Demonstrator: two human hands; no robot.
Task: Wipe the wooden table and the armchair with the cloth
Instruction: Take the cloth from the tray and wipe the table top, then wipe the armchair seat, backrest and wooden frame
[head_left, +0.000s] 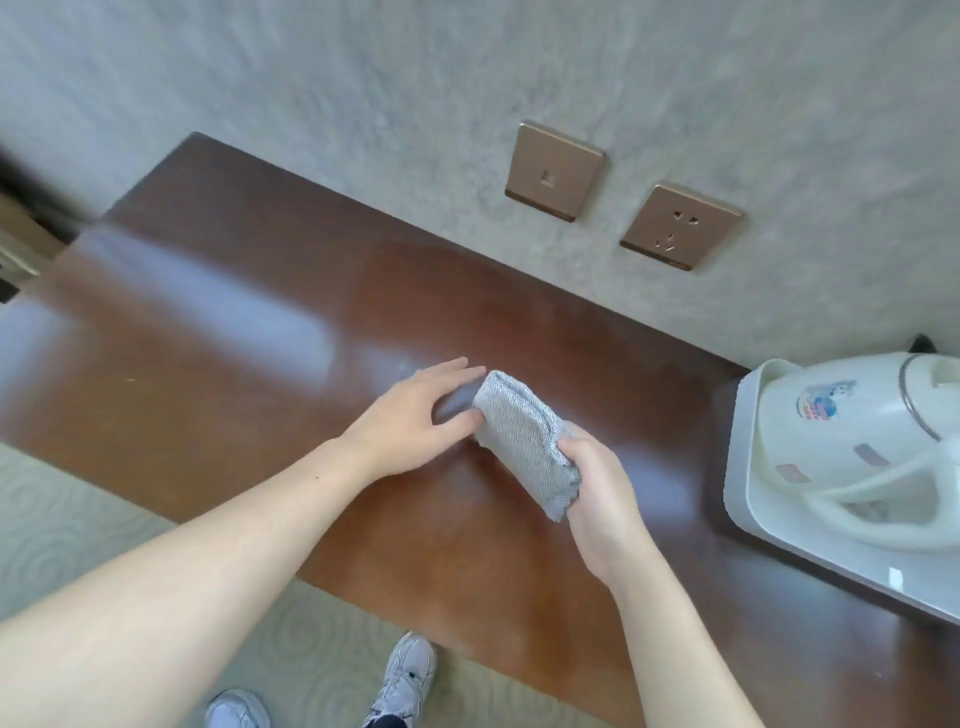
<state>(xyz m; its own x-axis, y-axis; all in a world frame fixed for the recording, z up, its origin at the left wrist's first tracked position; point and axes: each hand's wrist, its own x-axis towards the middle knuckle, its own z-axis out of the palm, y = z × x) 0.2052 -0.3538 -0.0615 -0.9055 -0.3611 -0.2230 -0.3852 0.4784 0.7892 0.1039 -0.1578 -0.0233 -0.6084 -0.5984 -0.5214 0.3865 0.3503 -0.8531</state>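
Currently folded grey cloth (524, 441) above table (234, 322) mid-span, right hand (597, 499) clamped on its near end, left hand (415, 415) open, fingertips touching far end, white kettle (857, 447) on tray (737, 467) at right, well apart from cloth

Before me a rough grey plastered wall (363, 78) carries two bronze square socket plates (555, 170) side by side, pale patterned carpet (78, 519) covers the floor, and soft daylight glares from the left.
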